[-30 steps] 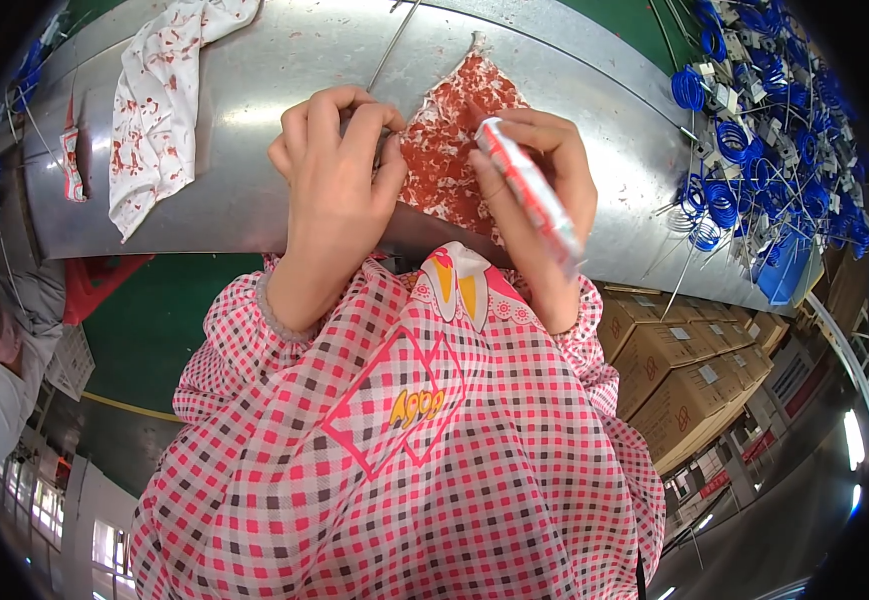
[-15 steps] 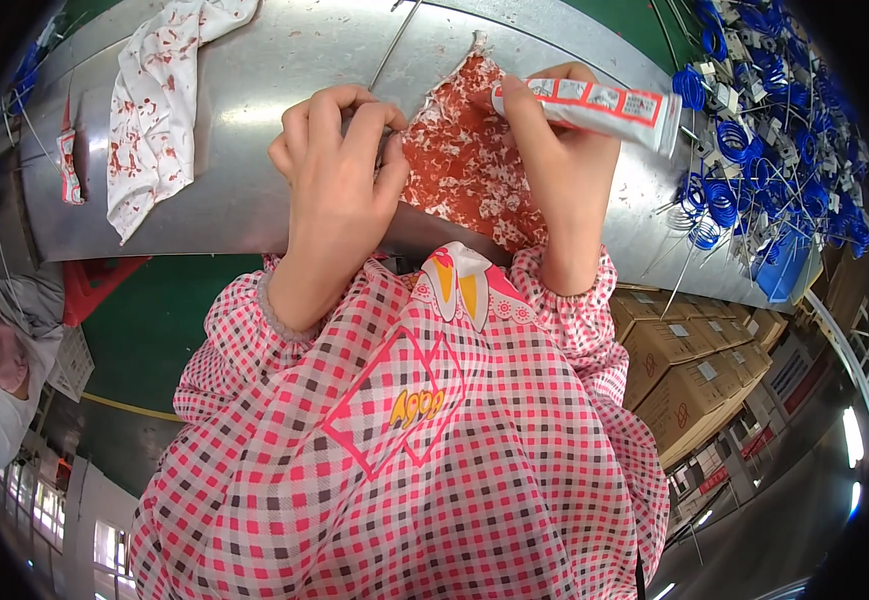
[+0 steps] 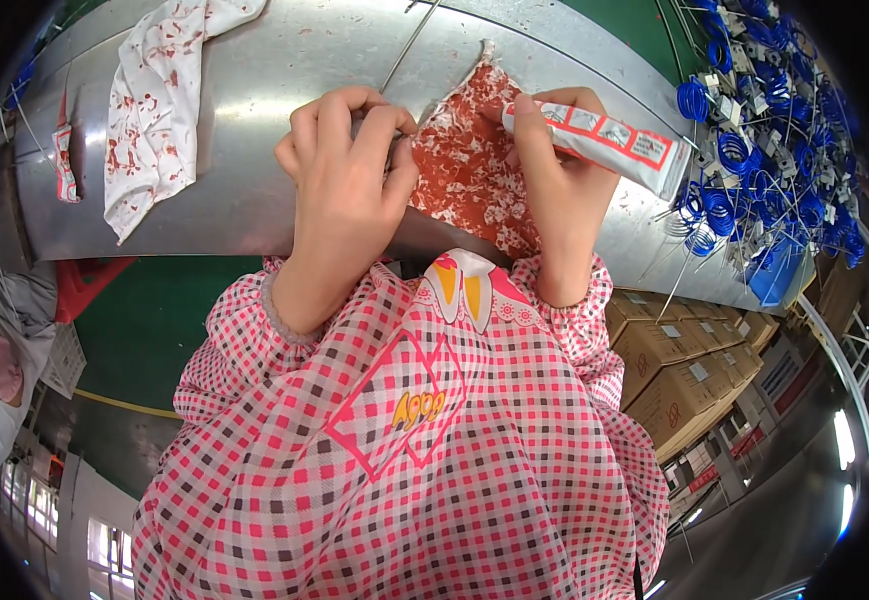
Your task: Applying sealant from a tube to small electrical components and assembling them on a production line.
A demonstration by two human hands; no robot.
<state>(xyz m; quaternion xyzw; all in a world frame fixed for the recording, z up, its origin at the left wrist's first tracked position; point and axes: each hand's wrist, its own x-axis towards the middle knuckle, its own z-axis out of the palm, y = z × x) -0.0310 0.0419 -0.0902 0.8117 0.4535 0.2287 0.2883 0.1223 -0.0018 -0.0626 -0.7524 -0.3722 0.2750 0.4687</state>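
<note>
My right hand [image 3: 562,165] is closed around a silver-white squeeze tube [image 3: 615,140] with red print, its flat end pointing right and its narrow end toward my left hand. My left hand [image 3: 350,165] has its fingers curled together; a small greyish bit shows between them, but what they hold is mostly hidden. Between the hands, on the metal table, lies a cloth [image 3: 475,150] heavily smeared with red-brown stuff over white. The tube's tip is behind my right thumb and fingers, above this cloth.
A white cloth [image 3: 155,110] with red-brown stains and a small, narrow tube [image 3: 65,160] lie left on the metal table [image 3: 245,190]. A thin rod [image 3: 413,45] lies ahead. Many blue coiled wires [image 3: 735,150] are heaped right, above stacked cartons [image 3: 690,375].
The tube's flat end has tipped down toward me in my right hand. My left hand keeps its curled grip; the whole view has shifted slightly.
</note>
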